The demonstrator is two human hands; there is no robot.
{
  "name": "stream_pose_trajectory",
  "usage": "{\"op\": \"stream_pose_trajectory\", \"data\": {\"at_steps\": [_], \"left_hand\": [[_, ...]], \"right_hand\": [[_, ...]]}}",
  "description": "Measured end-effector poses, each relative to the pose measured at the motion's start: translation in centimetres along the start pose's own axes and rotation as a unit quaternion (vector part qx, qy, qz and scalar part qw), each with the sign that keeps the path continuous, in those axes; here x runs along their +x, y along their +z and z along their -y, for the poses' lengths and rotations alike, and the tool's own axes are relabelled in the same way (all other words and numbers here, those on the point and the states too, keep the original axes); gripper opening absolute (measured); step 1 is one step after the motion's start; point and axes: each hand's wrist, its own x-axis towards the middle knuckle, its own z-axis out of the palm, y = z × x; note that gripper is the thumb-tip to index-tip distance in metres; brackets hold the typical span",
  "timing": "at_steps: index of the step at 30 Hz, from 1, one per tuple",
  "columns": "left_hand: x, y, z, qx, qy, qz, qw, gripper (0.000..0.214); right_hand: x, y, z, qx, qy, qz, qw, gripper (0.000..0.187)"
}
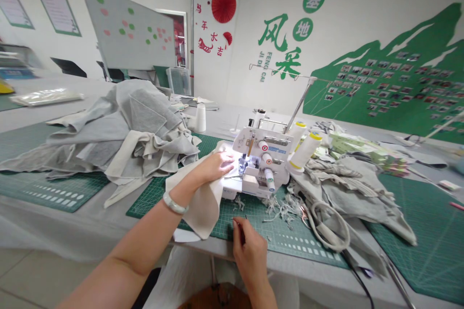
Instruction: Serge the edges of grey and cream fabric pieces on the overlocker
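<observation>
Watching through the head camera, I see the left hand (217, 166) lying flat on cream fabric (203, 198), its grip wide, pressing the cloth against the front of a white overlock sewing machine (263, 154); a pale bracelet (175, 203) circles that wrist; the right hand (250, 251) sits lower, over a green cutting mat (261, 229), its grip narrow, the fingertips (235, 222) pinched, and I cannot tell whether they hold anything; white thread cones (303, 150) stand on the machine's far side; fabric scraps (282, 207) lie on the mat; gray fabric (119, 130) heaps on the counter (54, 231) to my left; another gray heap (348, 188) lies to my right.
</observation>
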Motion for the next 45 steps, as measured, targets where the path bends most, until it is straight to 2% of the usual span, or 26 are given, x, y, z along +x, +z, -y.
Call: {"op": "stream_pose_trajectory", "data": {"at_steps": [10,19,23,26,29,31,32,34,36,37,40,42,45], "left_hand": [[0.5,0.2,0.8,0.019,-0.013,-0.005,1.0,0.026],[-0.1,0.5,-0.4,0.055,-0.041,-0.027,0.997,0.024],[-2.2,0.5,-1.3,0.033,-0.037,-0.055,0.997,0.029],[-4.3,0.6,-2.2,-0.003,-0.06,-0.083,0.995,0.037],[-6.5,1.1,-3.1,-0.059,-0.09,-0.124,0.986,0.046],[-8.1,1.6,-3.4,-0.095,-0.106,-0.144,0.979,0.06],[-8.9,2.0,-3.3,-0.108,-0.111,-0.142,0.978,0.07],[-10.6,2.5,-2.9,-0.112,-0.13,-0.127,0.977,0.086],[-12.4,2.7,-1.9,-0.08,-0.157,-0.113,0.978,0.09],[-13.3,2.7,-1.3,-0.055,-0.167,-0.112,0.978,0.083],[-15.9,1.8,0.3,0.024,-0.158,-0.128,0.979,0.038],[-17.4,0.8,0.5,0.055,-0.141,-0.156,0.976,0.022],[-19.1,-1.1,-0.9,0.053,-0.131,-0.176,0.974,0.021]], "right_hand": [[-0.3,0.2,-0.2,0.006,0.004,0.004,1.0,0.027],[-0.3,0.2,-0.4,0.021,0.019,0.016,0.999,0.027],[-0.1,-0.2,-0.1,0.073,0.064,0.034,0.995,0.025],[0.7,-0.5,1.0,0.112,0.103,0.045,0.987,0.022],[1.9,-0.2,2.6,0.111,0.094,0.052,0.988,0.039],[2.7,0.6,3.5,0.107,0.087,0.049,0.989,0.05],[3.1,1.0,3.9,0.106,0.086,0.048,0.989,0.047],[3.6,1.8,4.3,0.114,0.09,0.057,0.988,0.027],[3.8,2.1,4.4,0.137,0.106,0.076,0.982,0.021],[3.8,2.1,4.5,0.157,0.115,0.089,0.977,0.023],[3.5,1.7,4.7,0.271,0.138,0.127,0.944,0.024],[3.2,1.3,5.0,0.38,0.147,0.163,0.899,0.024],[2.7,0.8,5.6,0.5,0.169,0.219,0.821,0.028]]}}
